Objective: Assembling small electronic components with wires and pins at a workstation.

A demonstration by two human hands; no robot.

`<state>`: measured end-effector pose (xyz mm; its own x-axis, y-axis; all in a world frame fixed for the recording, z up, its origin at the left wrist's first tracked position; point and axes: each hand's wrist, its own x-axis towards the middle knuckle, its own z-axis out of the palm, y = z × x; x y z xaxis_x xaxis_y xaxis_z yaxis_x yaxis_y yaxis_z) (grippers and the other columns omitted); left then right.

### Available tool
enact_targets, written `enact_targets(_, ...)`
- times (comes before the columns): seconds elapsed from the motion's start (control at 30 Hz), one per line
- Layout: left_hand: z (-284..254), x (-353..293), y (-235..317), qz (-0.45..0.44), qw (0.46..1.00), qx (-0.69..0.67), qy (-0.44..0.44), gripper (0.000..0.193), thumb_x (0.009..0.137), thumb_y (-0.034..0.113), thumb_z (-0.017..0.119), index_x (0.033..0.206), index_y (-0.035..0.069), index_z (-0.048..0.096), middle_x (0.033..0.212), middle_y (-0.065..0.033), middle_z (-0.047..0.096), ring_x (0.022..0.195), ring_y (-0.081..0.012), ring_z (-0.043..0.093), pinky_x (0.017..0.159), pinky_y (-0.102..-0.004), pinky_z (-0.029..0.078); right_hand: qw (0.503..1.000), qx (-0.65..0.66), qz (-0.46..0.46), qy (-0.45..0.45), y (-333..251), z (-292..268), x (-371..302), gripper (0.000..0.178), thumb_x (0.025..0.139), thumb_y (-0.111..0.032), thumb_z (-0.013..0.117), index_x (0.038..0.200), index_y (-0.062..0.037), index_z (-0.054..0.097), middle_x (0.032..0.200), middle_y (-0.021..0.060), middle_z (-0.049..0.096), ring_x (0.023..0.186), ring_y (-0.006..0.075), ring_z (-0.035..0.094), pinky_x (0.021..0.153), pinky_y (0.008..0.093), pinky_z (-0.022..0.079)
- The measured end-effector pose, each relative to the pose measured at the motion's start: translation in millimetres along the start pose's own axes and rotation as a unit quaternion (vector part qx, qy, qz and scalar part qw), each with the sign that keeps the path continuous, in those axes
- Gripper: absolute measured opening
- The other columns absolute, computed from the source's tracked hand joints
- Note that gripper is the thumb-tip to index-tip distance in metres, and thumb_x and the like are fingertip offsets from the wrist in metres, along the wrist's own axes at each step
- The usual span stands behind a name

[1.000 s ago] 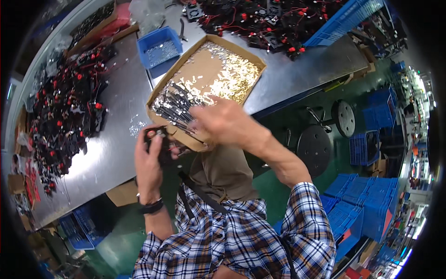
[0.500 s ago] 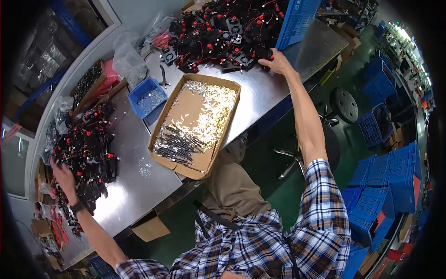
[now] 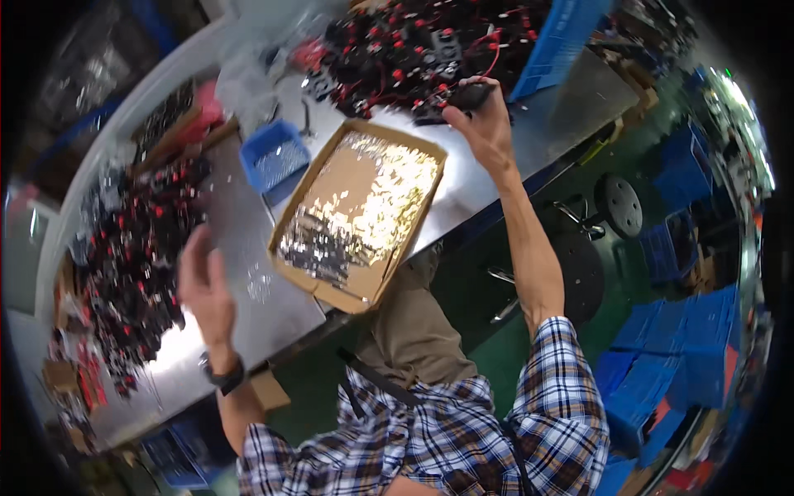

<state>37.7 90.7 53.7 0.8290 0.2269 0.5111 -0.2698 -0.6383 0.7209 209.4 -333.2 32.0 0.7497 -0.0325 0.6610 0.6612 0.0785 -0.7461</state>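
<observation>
My right hand (image 3: 488, 132) is closed round a black part with a red wire (image 3: 474, 95), at the near edge of a big heap of black parts with red wires (image 3: 397, 58). My left hand (image 3: 208, 289) is over the metal table, blurred, thumb apart from the fingers, with nothing visible in it. To its left spreads another heap of black and red parts (image 3: 136, 264). Between my hands lies a shallow cardboard tray (image 3: 332, 178) holding many small shiny metal pieces (image 3: 385, 194) and a bunch of dark thin rods (image 3: 318, 248).
A blue bin (image 3: 275, 161) of small metal bits stands left of the tray, near dark-handled pliers (image 3: 307, 117). Behind the far heap leans a blue plastic crate (image 3: 562, 50). On the floor to the right are a round stool (image 3: 619, 205) and blue crates (image 3: 662, 355).
My left hand has left the left heap and swung right over the table. My right hand has lifted a black part from the far heap's edge. The view has shifted slightly.
</observation>
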Motion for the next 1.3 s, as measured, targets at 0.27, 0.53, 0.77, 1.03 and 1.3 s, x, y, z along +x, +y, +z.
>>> enact_targets(0.27, 80, -119, 48, -0.426, 0.597, -0.669, -0.121, 0.061, 0.106, 0.054, 0.043, 0.152, 0.014, 0.042, 0.15, -0.0094, 0.05, 0.139, -0.0267, 0.047, 0.118, -0.0498, 0.035, 0.919, -0.177, -0.213, -0.283, -75, 163, -144, 0.036, 0.079, -0.006, 0.071, 0.108, -0.0069, 0.05, 0.104, 0.0126, 0.056, 0.092, 0.0289, 0.06, 0.098, 0.0465, 0.039)
enact_targets(0.53, 14, -140, 15, -0.348, 0.812, -0.467, -0.045, 0.054, 0.103, 0.022, 0.055, 0.143, -0.012, 0.043, 0.102, -0.0196, 0.072, 0.098, -0.0298, 0.072, 0.095, -0.0429, 0.055, 0.869, -0.314, 0.01, -0.383, -53, 139, -111, 0.025, 0.087, -0.005, 0.063, 0.111, -0.0027, 0.067, 0.094, 0.0199, 0.07, 0.091, 0.0393, 0.068, 0.079, 0.0504, 0.052)
enact_targets(0.77, 38, -132, 42, -0.314, 0.813, -0.421, -0.252, 0.063, 0.104, 0.007, 0.051, 0.158, -0.002, 0.021, 0.1, -0.017, 0.07, 0.093, -0.0237, 0.07, 0.089, -0.0367, 0.056, 0.807, -0.439, 0.046, -0.391, 28, 187, -77, 0.016, 0.09, -0.008, 0.06, 0.098, 0.0045, 0.067, 0.085, 0.0271, 0.069, 0.084, 0.0461, 0.068, 0.074, 0.0538, 0.053)
enact_targets(1.03, 46, -129, 37, -0.28, 0.801, -0.485, -0.21, 0.067, 0.106, 0.016, 0.052, 0.159, -0.001, 0.015, 0.101, -0.0172, 0.07, 0.096, -0.026, 0.071, 0.093, -0.04, 0.055, 0.802, -0.452, 0.012, -0.39, 19, 205, -91, 0.015, 0.08, 0.002, 0.057, 0.092, 0.0096, 0.061, 0.089, 0.0328, 0.067, 0.09, 0.0482, 0.067, 0.082, 0.0535, 0.052)
enact_targets(1.3, 49, -118, 34, -0.292, 0.801, -0.491, -0.18, 0.062, 0.107, 0.016, 0.051, 0.158, -0.001, 0.019, 0.103, -0.0179, 0.07, 0.101, -0.0272, 0.071, 0.097, -0.0394, 0.053, 0.79, -0.471, 0.017, -0.392, 16, 207, -94, 0.019, 0.084, 0.002, 0.053, 0.101, 0.0093, 0.059, 0.096, 0.029, 0.067, 0.091, 0.0476, 0.065, 0.085, 0.0536, 0.05)
